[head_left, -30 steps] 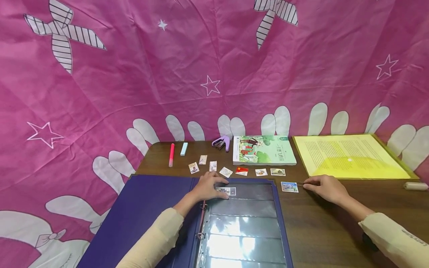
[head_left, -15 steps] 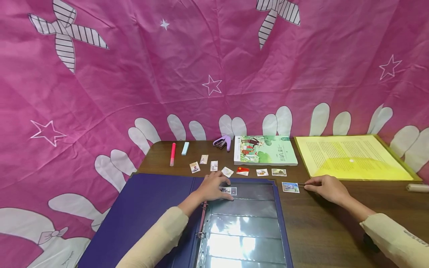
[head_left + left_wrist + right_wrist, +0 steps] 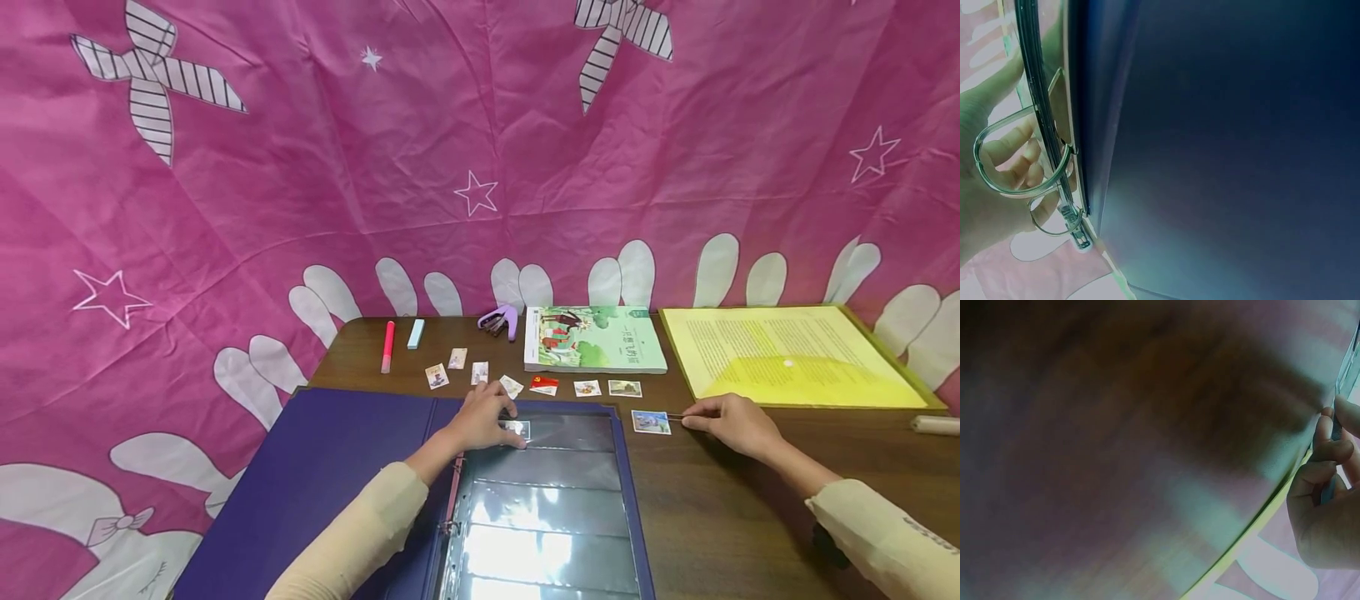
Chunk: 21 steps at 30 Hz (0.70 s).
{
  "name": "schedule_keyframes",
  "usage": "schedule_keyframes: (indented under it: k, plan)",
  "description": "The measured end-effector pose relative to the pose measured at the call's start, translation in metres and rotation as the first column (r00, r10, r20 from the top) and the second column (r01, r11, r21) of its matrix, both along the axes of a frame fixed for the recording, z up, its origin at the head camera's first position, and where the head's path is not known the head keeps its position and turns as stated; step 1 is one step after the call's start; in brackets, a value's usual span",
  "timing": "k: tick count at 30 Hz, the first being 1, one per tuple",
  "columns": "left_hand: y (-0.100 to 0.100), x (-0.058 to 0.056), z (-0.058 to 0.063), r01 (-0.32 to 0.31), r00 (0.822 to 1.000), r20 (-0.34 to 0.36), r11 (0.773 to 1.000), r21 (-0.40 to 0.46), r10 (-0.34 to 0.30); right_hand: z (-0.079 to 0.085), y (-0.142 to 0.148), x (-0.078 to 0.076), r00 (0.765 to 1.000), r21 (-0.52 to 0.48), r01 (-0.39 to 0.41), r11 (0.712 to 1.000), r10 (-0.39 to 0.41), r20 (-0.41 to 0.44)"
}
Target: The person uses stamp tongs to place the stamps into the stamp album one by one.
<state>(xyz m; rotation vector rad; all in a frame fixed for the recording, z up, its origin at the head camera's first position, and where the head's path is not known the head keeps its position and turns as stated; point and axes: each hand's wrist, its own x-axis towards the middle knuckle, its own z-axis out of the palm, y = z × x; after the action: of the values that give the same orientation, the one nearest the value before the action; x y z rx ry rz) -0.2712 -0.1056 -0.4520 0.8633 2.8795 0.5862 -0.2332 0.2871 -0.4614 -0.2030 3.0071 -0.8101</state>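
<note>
A dark blue ring binder (image 3: 345,450) lies open on the table, with a clear pocket page (image 3: 555,467) on its right side. My left hand (image 3: 480,419) rests at the top of that page, thumb and fingers apart. Part of a small stamp (image 3: 519,428) shows in the top pocket beside the thumb. In the left wrist view, metal rings (image 3: 1022,187) stand in front of the left hand (image 3: 991,162). My right hand (image 3: 731,423) pinches thin metal tweezers (image 3: 1336,428), whose tips meet the right edge of a blue pictorial stamp (image 3: 650,422) right of the binder.
Several loose stamps (image 3: 587,388) lie behind the binder. Farther back are a pink highlighter (image 3: 387,347), a light blue bar (image 3: 416,334), a purple stapler (image 3: 500,320) and a green book (image 3: 592,340). A yellow folder (image 3: 795,354) and a pale roll (image 3: 935,426) are at right.
My left hand has slid slightly right over the top pocket, covering more of the stamp there. The right hand and tweezers stay at the blue stamp. The head view has shifted slightly.
</note>
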Motion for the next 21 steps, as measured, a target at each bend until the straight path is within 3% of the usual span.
schedule_keyframes:
  k: [5,21]
  plan:
    - [0.0010,0.0002,0.0017,-0.011,0.999,0.031,1.000,-0.021,0.012,0.0004,0.0000,-0.0009,1.000,-0.005,0.005,1.000,-0.005,0.011]
    - [0.0012,0.0004,0.0011,-0.007,1.000,0.005,0.999,-0.031,0.007,-0.0006,0.0025,-0.0030,0.998,-0.047,0.019,0.999,-0.016,0.055]
